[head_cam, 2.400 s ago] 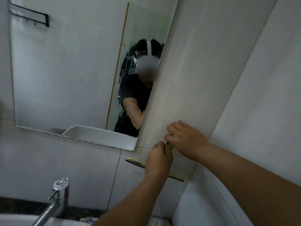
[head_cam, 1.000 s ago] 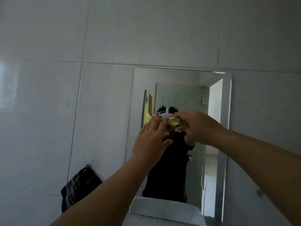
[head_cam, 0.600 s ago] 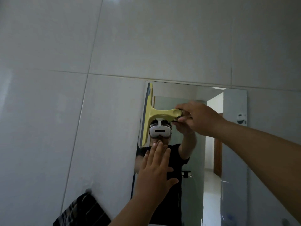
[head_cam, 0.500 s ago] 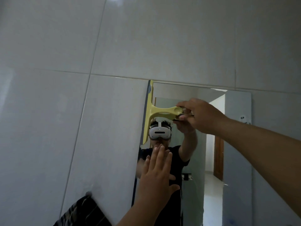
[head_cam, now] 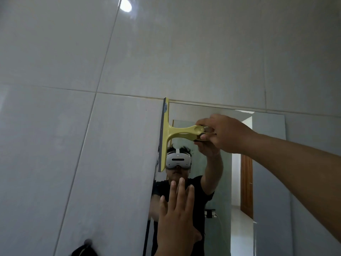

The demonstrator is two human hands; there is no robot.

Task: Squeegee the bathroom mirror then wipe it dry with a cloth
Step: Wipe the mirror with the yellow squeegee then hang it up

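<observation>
The bathroom mirror hangs on the tiled wall, right of centre. My right hand grips the handle of a yellow squeegee. Its blade stands vertical along the mirror's left edge, with its top end at the mirror's upper left corner. My left hand is raised lower down in front of the mirror, flat, fingers apart and empty. I cannot tell whether it touches the glass. No cloth is in either hand.
Large grey wall tiles surround the mirror. A dark striped cloth hangs from a wall hook at the bottom left edge. The mirror reflects a person in black, a doorway and a wooden door.
My left hand let go of the squeegee and dropped lower, fingers apart. My right hand carried the squeegee up from below the mirror to its upper left corner.
</observation>
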